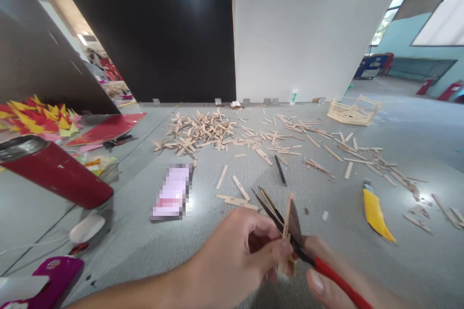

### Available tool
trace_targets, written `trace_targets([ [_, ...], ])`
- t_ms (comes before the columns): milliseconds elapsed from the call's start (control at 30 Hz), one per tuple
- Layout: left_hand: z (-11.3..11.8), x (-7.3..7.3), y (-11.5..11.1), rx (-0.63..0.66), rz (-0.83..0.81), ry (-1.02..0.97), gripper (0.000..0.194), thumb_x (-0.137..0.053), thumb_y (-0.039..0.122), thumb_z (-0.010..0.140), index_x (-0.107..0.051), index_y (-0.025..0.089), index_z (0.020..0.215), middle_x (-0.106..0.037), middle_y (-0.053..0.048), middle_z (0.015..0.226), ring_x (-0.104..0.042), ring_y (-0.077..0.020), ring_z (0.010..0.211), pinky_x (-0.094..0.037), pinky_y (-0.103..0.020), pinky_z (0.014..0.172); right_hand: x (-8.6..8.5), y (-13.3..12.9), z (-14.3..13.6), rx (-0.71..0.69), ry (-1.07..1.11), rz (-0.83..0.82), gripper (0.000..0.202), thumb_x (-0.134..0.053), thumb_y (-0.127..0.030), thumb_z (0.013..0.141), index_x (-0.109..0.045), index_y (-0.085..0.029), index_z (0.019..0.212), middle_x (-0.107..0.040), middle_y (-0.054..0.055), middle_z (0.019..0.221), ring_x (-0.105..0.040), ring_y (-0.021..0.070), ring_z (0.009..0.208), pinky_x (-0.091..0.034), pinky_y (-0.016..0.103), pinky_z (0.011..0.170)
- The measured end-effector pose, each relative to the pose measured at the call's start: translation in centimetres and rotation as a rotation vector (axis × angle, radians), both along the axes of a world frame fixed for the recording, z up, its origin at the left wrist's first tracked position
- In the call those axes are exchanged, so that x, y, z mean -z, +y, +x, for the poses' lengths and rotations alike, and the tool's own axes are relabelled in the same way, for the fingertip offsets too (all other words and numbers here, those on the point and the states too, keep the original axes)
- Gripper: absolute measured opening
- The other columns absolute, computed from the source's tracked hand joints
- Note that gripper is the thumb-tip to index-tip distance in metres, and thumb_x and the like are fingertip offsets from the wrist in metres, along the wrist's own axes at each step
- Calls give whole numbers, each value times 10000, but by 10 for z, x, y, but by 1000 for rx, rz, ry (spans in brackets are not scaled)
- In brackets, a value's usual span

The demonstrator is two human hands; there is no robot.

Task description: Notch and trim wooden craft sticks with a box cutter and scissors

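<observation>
Low in the view, my left hand [242,251] pinches a thin wooden stick [288,219] between thumb and fingertips, its tip pointing up. Red-handled scissors [319,265] are gripped in my right hand [326,270], which is partly cut off at the bottom edge. Their dark blades are spread, and the stick stands between them. Several loose wooden sticks [239,188] lie on the table just beyond my left hand. A dark pen-like rod [280,170] rests farther away.
A pile of wooden pieces [203,130] covers the middle of the grey table. A yellow utility knife [377,212] lies at right, a blurred phone [173,190] at left. Beyond stand a red tumbler [61,171], a white mouse [87,228] and a wooden frame [353,112].
</observation>
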State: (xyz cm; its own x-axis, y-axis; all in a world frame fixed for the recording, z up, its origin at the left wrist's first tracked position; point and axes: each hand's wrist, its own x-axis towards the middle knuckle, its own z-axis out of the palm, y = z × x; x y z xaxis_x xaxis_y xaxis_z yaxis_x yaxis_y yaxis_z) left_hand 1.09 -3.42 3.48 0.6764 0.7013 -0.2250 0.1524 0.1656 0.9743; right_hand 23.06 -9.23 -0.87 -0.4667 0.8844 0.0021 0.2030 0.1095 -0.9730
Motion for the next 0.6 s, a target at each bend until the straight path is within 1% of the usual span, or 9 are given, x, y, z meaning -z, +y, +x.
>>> trace_targets([
  [67, 0, -2, -1, 10, -25, -12, 359, -724, 402, 947, -633, 176, 683, -558, 41, 605, -486, -101, 560, -393, -209, 569, -1, -1, 0, -10, 32, -102, 394, -549, -633, 1060, -699, -269, 1056, -758, 88, 1135, -694, 292, 1100, -584, 449, 1000],
  [133, 1, -2, -2, 5, -72, -16, 408, -742, 448, 930, -612, 183, 648, -550, 41, 579, -470, -97, 533, -397, -211, 560, 4, -3, -2, 30, 88, -177, 414, -542, -646, 1061, -694, -263, 1031, -758, 89, 1107, -690, 297, 1118, -563, 467, 1024],
  [200, 3, 0, -3, -9, -121, -16, 458, -768, 534, 900, -624, 180, 647, -563, 32, 571, -469, -96, 517, -398, -213, 547, 14, -2, -5, 41, 167, -197, 465, -535, -685, 1047, -667, -247, 961, -755, 93, 1024, -707, 290, 1042, -573, 454, 964],
  [267, 5, 5, -5, -25, -161, -19, 518, -797, 630, 854, -652, 171, 663, -600, 11, 583, -479, -97, 505, -390, -217, 528, 23, 3, -9, -15, 260, -208, 508, -516, -715, 1038, -635, -233, 931, -731, 94, 933, -712, 281, 952, -572, 438, 896],
  [367, 8, 14, -3, -30, -235, -69, 585, -836, 705, 796, -672, 158, 666, -648, -17, 595, -480, -94, 480, -381, -231, 523, 31, 12, -15, -92, 366, -185, 564, -456, -736, 1035, -640, -223, 890, -670, 84, 823, -688, 282, 903, -546, 443, 892],
  [433, 8, 19, 0, -75, -267, -150, 537, -941, 621, 729, -678, 153, 695, -663, -15, 622, -534, -109, 523, -410, -243, 566, 32, 16, -19, -90, 372, -190, 612, -467, -776, 1007, -672, -215, 871, -632, 70, 774, -655, 258, 831, -534, 408, 832],
  [500, 8, 22, 6, -147, -264, -261, 484, -1065, 415, 612, -728, 149, 836, -713, -17, 753, -637, -142, 678, -467, -247, 662, 35, 17, -21, -96, 377, -232, 695, -498, -865, 936, -703, -204, 870, -601, 51, 735, -587, 206, 688, -492, 343, 674],
  [567, 6, 23, 11, -163, -278, -402, 624, -1097, 234, 556, -770, 179, 1085, -747, -24, 950, -689, -163, 872, -518, -256, 796, 38, 16, -22, -136, 421, -268, 763, -503, -927, 884, -710, -193, 869, -576, 35, 707, -503, 154, 588, -419, 294, 569],
  [600, 5, 24, 13, -135, -294, -462, 691, -1089, 194, 578, -768, 202, 1189, -750, -31, 1026, -698, -167, 936, -534, -269, 857, 39, 15, -22, -165, 451, -274, 773, -502, -935, 879, -704, -189, 855, -566, 30, 698, -477, 138, 571, -403, 282, 553],
])
